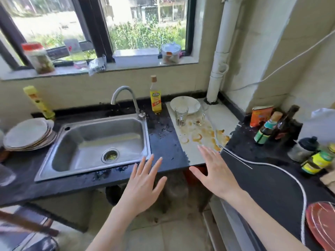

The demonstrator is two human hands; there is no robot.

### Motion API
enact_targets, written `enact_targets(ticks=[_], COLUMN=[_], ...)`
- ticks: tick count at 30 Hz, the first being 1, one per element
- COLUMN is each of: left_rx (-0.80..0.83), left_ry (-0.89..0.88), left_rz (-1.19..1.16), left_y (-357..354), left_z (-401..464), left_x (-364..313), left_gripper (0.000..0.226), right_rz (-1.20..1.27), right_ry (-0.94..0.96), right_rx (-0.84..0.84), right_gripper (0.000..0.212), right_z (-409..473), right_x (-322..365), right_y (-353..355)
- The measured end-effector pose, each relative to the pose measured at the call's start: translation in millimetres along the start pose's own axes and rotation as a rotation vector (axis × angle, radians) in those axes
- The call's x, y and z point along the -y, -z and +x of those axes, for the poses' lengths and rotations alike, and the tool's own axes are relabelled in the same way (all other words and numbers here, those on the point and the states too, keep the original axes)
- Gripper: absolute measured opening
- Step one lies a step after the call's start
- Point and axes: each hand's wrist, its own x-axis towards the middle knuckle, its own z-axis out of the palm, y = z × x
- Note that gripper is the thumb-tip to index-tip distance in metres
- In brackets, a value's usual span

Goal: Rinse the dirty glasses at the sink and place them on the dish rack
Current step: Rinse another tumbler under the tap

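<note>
**Head view: two dirty glasses wait right of the sink, both hands empty**

Head view down on a dark counter [163, 142] with a steel sink [97, 142] at centre-left and a curved tap [125, 98] behind it. Right of the sink, on a pale stained slab [203, 142]: two clear glasses, far from the hands. Left glass [181, 115] upright, ribbed, with dark dregs at the bottom, standing just in front of a white plate [184, 104]. Right glass [200, 117] harder to read, nearly lost against the pale slab, with a brown residue low down and what may be a handle; cannot tell for sure. Brown ring stains spread across the slab nearer the hands.

Handling, as a judgement: rigid, fragile, fairly light; likely slick once wet, and the counter around the sink already shows water drops. Best taken round the middle of the wall, thumb opposite fingers, never by the thin rim. Ribbing on the left glass should help the grip. Worth lifting clear of the plate to avoid a knock.

Left hand [143, 183] spread flat, fingers straight, hovering over the near counter edge just right of the sink, holding nothing. Right hand [213, 171] likewise splayed and empty, fingertips over the near part of the slab, well short of the glasses.

No dish rack recognisable anywhere; only stacked plates [29, 134] left of the sink.
</note>
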Motion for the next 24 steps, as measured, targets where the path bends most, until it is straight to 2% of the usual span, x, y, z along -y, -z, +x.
enact_targets(ticks=[6,12,19,24], left_rx=[0.104,0.144,0.212,0.242], left_ry=[0.046,0.043,0.055,0.102], left_rz=[0.024,-0.005,-0.06,-0.088], left_y=[-8,-13,-16,-15], left_z=[62,144,218,244], left_x=[23,59,99,115], left_gripper=[0.104,0.106,0.111,0.112], right_rz=[0.003,0.01,0.201,0.485], right_ry=[0.0,-0.103,-0.389,-0.638], right_rx=[0.077,0.123,0.184,0.272], right_gripper=[0.072,0.068,0.06,0.061], right_z=[80,172,275,324], right_x=[-18,-38,-45,-57], right_y=[-22,-51,-79,-95])
